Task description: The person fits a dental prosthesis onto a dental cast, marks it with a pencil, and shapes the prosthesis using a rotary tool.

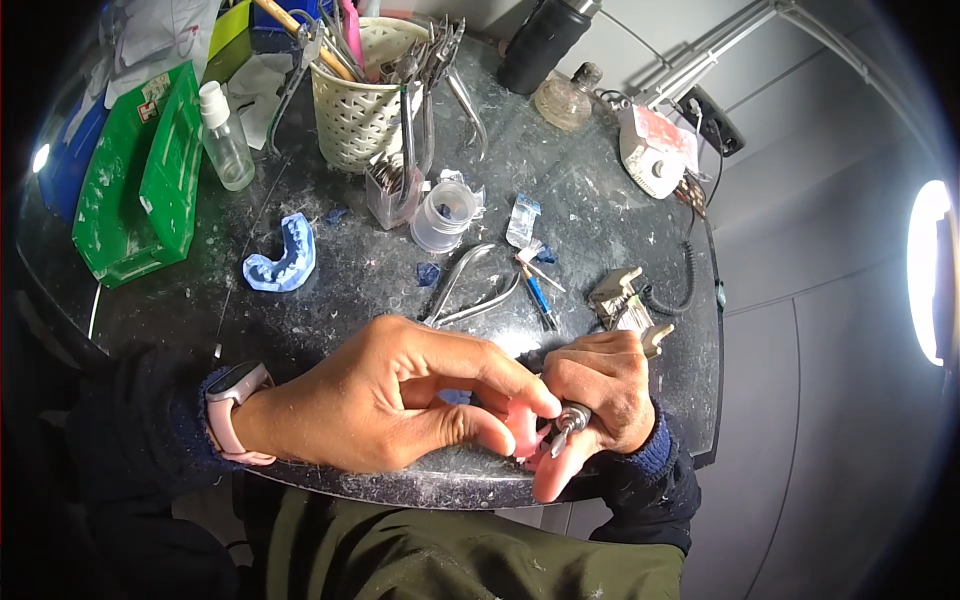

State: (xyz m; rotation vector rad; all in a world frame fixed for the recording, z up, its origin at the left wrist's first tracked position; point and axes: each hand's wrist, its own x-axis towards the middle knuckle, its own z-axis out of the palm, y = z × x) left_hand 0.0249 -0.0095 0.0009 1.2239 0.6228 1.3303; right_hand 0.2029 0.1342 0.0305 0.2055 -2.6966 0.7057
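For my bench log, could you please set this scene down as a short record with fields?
Left hand: pinches a pink piece between thumb and fingers
Right hand: grips a metal-tipped tool, its tip close to the pink piece; contact unclear
Surface: dark, dusty tabletop
Left side: green bin, clear spray bottle, blue arch-shaped cast
Back: pale basket of hand tools, black bottle
Right side: control box with a dial

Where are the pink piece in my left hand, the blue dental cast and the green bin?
Pink piece (522, 426), head view: exposed side.
Blue dental cast (290, 269), head view: curved body.
Green bin (171, 185), head view: right side wall.
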